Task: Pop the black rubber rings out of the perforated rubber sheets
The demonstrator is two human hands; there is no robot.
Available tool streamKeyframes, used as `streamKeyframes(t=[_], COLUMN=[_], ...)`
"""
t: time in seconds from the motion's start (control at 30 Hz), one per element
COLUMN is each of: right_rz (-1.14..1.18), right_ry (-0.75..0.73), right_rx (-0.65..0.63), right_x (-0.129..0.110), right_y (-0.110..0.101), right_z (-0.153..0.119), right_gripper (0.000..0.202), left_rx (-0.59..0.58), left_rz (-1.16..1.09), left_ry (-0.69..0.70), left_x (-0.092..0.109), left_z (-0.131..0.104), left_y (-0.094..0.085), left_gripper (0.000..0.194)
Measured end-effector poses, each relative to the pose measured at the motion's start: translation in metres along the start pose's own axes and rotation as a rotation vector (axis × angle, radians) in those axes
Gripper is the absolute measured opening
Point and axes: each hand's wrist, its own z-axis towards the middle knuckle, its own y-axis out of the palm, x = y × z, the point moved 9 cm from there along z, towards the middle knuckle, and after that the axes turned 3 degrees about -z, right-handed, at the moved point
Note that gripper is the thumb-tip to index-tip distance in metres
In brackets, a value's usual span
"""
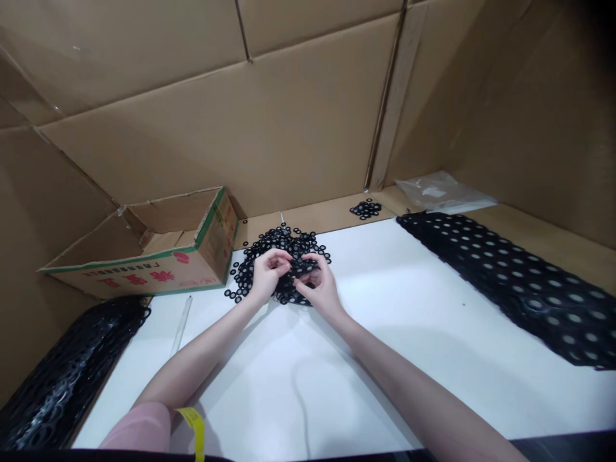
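A heap of small black rings lies on the white tabletop in front of me. Both of my hands are over its near side, close together. My left hand is closed, thumb and forefinger pinched at the tips. My right hand faces it with thumb and fingers curled round dark material at the heap. What each hand holds is too small and too dark to separate from the rings behind it.
An open cardboard box stands at the left. Dark perforated sheets lie on both sides: a shiny black stack on the left, a holed strip on the right. A smaller ring pile and a clear plastic bag sit at the back.
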Motion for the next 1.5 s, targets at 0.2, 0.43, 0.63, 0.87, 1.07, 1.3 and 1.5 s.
streamKeyframes(t=[0.2, 0.43, 0.63, 0.87, 1.07, 1.3, 1.5], right_rz=[-0.028, -0.172, -0.119, -0.181, -0.062, -0.056, -0.041], right_ry=[-0.020, -0.052, -0.040, -0.097, -0.047, -0.035, -0.032], right_rx=[-0.022, -0.018, -0.020, -0.003, 0.013, 0.029, 0.029], right_x=[-0.004, -0.008, -0.004, -0.008, -0.008, -0.008, -0.008], right_y=[0.001, 0.000, -0.001, -0.002, -0.005, -0.008, -0.008], right_z=[-0.003, -0.005, -0.002, -0.003, -0.002, 0.000, 0.000], right_gripper=[0.045, 0.044, 0.047, 0.050, 0.047, 0.045, 0.044], left_rx=[0.162, 0.084, -0.186, -0.480, -0.386, -0.357, -0.344], left_rz=[-0.028, 0.438, 0.598, 0.412, 0.428, 0.420, 0.421], left_ry=[0.108, 0.316, 0.456, 0.361, 0.375, 0.354, 0.351], left_x=[0.011, 0.035, 0.049, 0.038, 0.039, 0.036, 0.035], left_z=[0.022, 0.019, 0.000, -0.010, -0.005, -0.003, -0.004], left_y=[-0.035, -0.038, -0.002, 0.028, 0.017, 0.014, 0.013], left_gripper=[0.017, 0.012, 0.017, 0.019, 0.018, 0.017, 0.016])
